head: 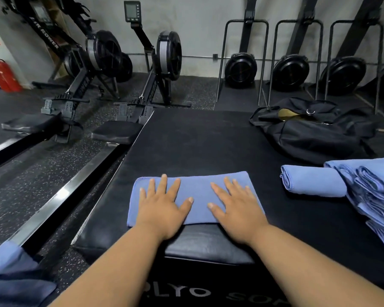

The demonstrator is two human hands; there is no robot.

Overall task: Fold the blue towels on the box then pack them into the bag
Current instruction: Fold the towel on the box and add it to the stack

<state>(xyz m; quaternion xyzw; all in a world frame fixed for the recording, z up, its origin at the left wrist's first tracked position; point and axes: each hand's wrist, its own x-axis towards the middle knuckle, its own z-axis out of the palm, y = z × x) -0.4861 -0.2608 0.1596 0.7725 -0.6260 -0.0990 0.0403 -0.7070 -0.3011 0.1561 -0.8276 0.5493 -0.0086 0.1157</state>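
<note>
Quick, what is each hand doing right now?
Left hand: open, pressing flat on the blue towel.
Right hand: open, pressing flat on the same towel.

Your left hand [162, 204], right hand [235, 207] press flat on folded blue towel [197, 187] atop black box [200, 142]; bag [315, 134] far right.
</note>
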